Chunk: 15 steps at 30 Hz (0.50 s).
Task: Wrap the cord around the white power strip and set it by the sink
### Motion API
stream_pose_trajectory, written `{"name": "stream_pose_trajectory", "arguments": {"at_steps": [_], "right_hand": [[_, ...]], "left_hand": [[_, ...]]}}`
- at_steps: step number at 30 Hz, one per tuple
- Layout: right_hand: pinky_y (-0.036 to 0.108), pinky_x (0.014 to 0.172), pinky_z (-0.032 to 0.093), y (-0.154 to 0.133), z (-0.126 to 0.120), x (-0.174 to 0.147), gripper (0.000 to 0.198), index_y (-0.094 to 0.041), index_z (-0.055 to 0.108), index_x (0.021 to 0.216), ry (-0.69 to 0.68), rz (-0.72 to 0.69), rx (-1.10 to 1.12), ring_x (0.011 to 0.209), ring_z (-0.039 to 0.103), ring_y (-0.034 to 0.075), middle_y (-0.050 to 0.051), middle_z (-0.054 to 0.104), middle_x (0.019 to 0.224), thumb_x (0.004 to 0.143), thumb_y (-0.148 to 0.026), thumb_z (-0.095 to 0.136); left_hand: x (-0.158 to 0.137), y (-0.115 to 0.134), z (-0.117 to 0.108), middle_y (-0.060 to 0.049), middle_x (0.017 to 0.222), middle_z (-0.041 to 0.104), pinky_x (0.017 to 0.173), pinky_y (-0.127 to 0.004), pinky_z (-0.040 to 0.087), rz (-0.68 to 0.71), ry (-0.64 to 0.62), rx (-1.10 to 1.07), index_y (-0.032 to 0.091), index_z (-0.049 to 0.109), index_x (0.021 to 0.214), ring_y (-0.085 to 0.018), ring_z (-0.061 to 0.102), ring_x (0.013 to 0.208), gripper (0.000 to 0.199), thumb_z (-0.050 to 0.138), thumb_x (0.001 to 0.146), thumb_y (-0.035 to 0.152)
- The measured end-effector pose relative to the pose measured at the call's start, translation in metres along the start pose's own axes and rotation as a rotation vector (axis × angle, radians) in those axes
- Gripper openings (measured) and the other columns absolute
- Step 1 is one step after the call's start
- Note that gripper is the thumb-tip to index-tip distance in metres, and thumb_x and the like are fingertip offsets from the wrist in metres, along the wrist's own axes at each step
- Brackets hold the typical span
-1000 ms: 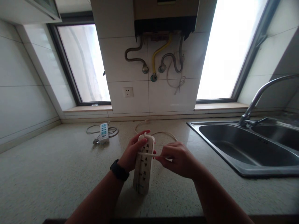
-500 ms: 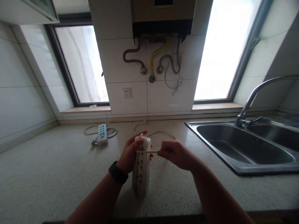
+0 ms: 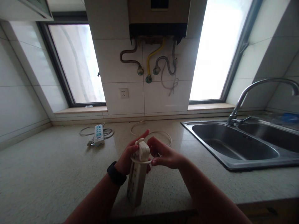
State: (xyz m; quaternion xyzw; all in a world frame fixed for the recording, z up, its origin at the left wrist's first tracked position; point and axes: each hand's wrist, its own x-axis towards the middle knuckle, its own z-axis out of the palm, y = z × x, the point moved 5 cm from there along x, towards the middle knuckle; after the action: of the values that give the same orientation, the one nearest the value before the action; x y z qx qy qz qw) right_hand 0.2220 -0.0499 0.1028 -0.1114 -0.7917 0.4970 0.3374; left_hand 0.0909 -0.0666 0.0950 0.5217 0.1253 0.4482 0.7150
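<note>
Speckled pale stone bench (image 3: 58,174) ran below a white-tiled wall (image 3: 116,62). The left hand (image 3: 128,157) gripped a long white plastic power strip (image 3: 139,179), tilted near the bench's front edge; the right hand (image 3: 164,154) pinched a thin white flexible cord (image 3: 141,162) — one turn seemingly part-made, more curving slack behind. Beyond lay a blue-and-white plastic power strip (image 3: 98,132).
</note>
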Motion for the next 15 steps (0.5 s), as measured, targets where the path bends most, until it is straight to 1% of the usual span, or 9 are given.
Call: {"name": "stream_pose_trajectory", "arguments": {"at_steps": [3,5,10,13,15], "right_hand": [[0.022,0.052,0.029,0.0014,0.0017,0.0003,0.065,-0.021,0.041,0.123,-0.008,-0.017,-0.012,0.060,0.034,0.009,-0.007,0.041,0.074,0.075,-0.043,0.079],[0.023,0.051,0.030,-0.0001,0.0023,0.0003,0.072,-0.022,0.037,0.131,0.008,-0.031,-0.023,0.059,0.034,0.009,-0.008,0.041,0.072,0.076,-0.042,0.079],[0.023,0.049,0.030,-0.0009,0.0020,0.0009,0.081,-0.023,0.035,0.139,0.049,-0.028,-0.030,0.057,0.034,0.009,-0.007,0.040,0.071,0.075,-0.047,0.078],[0.023,0.049,0.030,0.0010,0.0006,0.0005,0.077,-0.022,0.040,0.136,0.051,-0.028,-0.051,0.057,0.034,0.009,-0.008,0.039,0.070,0.075,-0.049,0.077],[0.023,0.050,0.032,0.0025,-0.0004,0.0000,0.074,-0.022,0.042,0.133,0.058,-0.025,-0.054,0.058,0.036,0.009,-0.007,0.041,0.071,0.074,-0.048,0.078]], "left_hand": [[-0.0009,0.0014,0.0017,-0.004,0.073,0.068,0.046,-0.036,0.057,0.011,-0.012,0.001,0.030,0.021,0.153,-0.026,0.070,0.056,0.083,0.060,0.082,0.047],[-0.0013,0.0012,0.0018,-0.004,0.074,0.067,0.045,-0.035,0.057,0.024,-0.030,-0.001,0.029,0.022,0.153,-0.026,0.069,0.055,0.080,0.059,0.084,0.047],[-0.0026,-0.0010,0.0006,-0.004,0.075,0.066,0.045,-0.035,0.057,0.010,-0.015,0.014,0.029,0.024,0.152,-0.024,0.068,0.055,0.079,0.061,0.084,0.044],[-0.0031,0.0005,0.0032,-0.003,0.073,0.066,0.046,-0.034,0.057,0.004,-0.007,0.028,0.031,0.023,0.152,-0.023,0.068,0.055,0.080,0.063,0.084,0.045],[-0.0025,0.0015,0.0054,-0.002,0.071,0.065,0.045,-0.032,0.057,0.000,-0.009,0.038,0.032,0.021,0.152,-0.023,0.068,0.054,0.083,0.064,0.083,0.048]]}}
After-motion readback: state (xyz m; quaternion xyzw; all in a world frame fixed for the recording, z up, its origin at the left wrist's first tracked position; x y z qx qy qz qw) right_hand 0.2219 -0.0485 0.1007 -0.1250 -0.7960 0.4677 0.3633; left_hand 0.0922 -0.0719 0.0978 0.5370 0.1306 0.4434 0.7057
